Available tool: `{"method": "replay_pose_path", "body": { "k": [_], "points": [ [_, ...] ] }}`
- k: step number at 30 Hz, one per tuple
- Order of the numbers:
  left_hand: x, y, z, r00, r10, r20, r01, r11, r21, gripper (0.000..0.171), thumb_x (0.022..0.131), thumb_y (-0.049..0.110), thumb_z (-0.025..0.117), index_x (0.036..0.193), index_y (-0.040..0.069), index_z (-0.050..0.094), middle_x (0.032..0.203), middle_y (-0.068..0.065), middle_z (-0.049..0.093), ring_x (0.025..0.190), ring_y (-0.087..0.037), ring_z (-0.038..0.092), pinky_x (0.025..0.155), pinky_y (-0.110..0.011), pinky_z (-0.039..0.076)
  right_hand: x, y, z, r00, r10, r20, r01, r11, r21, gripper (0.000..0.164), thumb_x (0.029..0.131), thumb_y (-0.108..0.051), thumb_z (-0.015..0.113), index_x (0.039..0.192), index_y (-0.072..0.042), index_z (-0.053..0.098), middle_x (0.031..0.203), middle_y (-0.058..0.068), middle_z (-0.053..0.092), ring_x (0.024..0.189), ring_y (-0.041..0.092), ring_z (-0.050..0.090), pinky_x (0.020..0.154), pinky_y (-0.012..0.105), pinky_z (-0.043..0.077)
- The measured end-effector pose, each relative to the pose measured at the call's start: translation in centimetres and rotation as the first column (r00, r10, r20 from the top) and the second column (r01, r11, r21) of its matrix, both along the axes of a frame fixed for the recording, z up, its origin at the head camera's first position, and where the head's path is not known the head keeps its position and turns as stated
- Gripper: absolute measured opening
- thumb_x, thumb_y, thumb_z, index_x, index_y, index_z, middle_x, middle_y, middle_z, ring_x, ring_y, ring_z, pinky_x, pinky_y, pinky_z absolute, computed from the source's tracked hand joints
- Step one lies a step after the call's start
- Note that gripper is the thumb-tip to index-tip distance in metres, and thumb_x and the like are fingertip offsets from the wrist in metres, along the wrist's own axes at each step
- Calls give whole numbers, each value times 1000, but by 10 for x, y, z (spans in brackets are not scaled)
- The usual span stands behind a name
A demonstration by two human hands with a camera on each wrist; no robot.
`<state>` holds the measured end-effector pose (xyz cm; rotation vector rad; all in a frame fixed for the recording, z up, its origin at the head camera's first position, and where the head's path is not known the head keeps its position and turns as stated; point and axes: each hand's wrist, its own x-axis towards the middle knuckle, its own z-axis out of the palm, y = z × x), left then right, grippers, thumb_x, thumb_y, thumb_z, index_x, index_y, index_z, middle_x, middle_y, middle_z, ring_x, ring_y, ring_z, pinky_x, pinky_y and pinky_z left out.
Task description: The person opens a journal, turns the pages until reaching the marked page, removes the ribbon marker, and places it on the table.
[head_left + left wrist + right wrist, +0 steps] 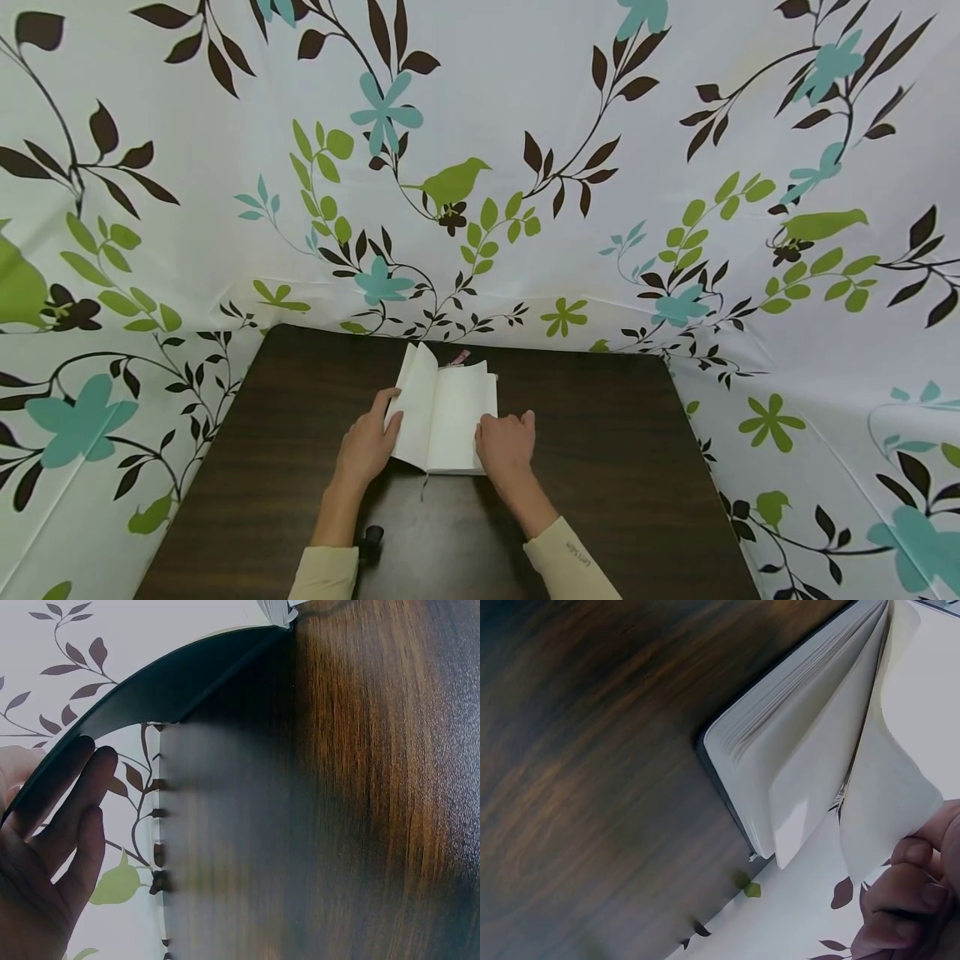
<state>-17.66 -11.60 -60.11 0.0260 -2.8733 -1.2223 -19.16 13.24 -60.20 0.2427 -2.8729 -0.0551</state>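
An open notebook (456,425) with blank cream pages and a dark cover (180,679) lies near the middle of the dark table. My left hand (363,446) holds its left side, thumb on the page side. In the left wrist view, that hand's fingers (71,802) lie behind the raised, bowed cover. At the right edge, my right hand (508,446) pinches a page (889,787), which curves up from the spine in the right wrist view. The other fingers of my right hand are curled in. A thin ribbon (423,487) hangs below the spine.
The dark wood-grain table (615,467) has a rounded back edge. Behind it hangs a white cloth (495,75) printed with leaves, flowers and birds. Just behind the notebook lies a small pinkish thing (460,357), partly hidden. A black object (371,540) sits by my left wrist.
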Motion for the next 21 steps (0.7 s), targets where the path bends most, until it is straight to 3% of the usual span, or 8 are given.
{"method": "replay_pose_path", "body": {
  "k": [12,21],
  "points": [
    [-2,0,-1,1000,-2,19,2,1000,3,45,113,28,59,156,21,46,65,-4,55,54,-19,46,53,-36,35,-4,7,-5,1000,22,-13,-21,999,39,57,96,-21,70,45,-20,43,42,-1,43,50,19,42,81,44,32],
    [-1,1,1,1000,-7,9,7,1000,8,45,113,28,58,156,21,46,62,-3,53,53,-19,46,51,-36,36,-4,10,-6,997,58,55,-62,996,67,53,102,-30,69,55,-18,49,45,-1,44,47,20,45,80,44,33]
  ]
}}
